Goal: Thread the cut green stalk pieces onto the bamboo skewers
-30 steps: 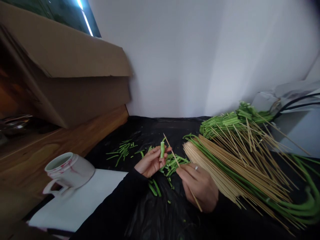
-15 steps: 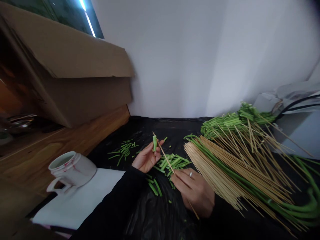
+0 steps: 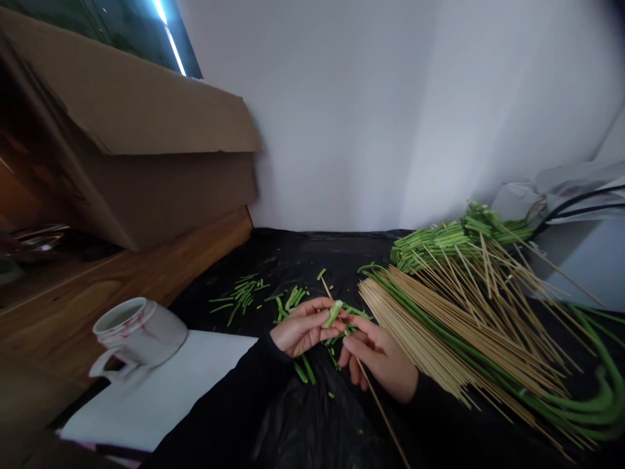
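My left hand (image 3: 303,326) pinches a short piece of garlic scape (image 3: 334,314) between thumb and fingers. Close beside it, my right hand (image 3: 385,361) has its fingers closed on a thin bamboo skewer (image 3: 374,394). The skewer slants from the lower right up past the left fingers, its tip showing beyond them. Whether it pierces the piece cannot be made out. Cut scape pieces (image 3: 305,368) lie beneath and around both hands, partly hidden. Another loose group of cut pieces (image 3: 244,293) lies to the left on black plastic sheeting (image 3: 303,417).
Many bamboo skewers (image 3: 424,332) lie at right, with long whole scapes (image 3: 469,355) across them. Behind are stacked skewered scape pieces (image 3: 439,241). A stained white mug (image 3: 156,332) stands on a white sheet (image 3: 195,355) at left. A cardboard box (image 3: 185,189) and the wall (image 3: 332,130) stand behind.
My left hand has moved right and nearer, tilting the scape piece. My right hand has shifted up along the skewer, so more of its lower end shows. The hands are now nearly touching.
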{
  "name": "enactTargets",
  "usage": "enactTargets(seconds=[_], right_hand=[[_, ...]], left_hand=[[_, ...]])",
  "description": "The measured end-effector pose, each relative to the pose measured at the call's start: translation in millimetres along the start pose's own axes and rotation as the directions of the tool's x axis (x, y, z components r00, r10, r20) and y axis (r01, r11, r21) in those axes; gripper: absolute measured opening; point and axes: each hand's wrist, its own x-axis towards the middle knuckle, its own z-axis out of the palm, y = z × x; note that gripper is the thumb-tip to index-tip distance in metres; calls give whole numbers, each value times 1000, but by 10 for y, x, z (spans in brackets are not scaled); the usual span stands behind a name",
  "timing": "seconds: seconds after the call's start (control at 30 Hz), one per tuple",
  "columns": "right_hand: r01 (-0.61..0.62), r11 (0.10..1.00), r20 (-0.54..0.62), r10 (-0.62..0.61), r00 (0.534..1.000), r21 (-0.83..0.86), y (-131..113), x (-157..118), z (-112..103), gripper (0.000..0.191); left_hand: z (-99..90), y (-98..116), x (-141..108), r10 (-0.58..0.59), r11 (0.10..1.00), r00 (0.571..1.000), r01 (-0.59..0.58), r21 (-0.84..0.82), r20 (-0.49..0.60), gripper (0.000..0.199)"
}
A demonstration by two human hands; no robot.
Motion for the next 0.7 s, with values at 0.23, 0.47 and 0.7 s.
enactTargets(seconds=[0.23,0.47,0.7], right_hand=[[-46,999,-102,46,994,5,-41,4,-94,47],[-52,995,-57,47,997,-91,-99,-29,-31,41],[-82,990,-87,72,994,-116,-66,-14,-41,41]], left_hand=[[-163,114,94,107,982,953,-146,-119,-282,16],[-215,126,122,100,976,911,-167,-137,-401,18],[-205,133,138,112,967,898,-196,-160,-425,13]])
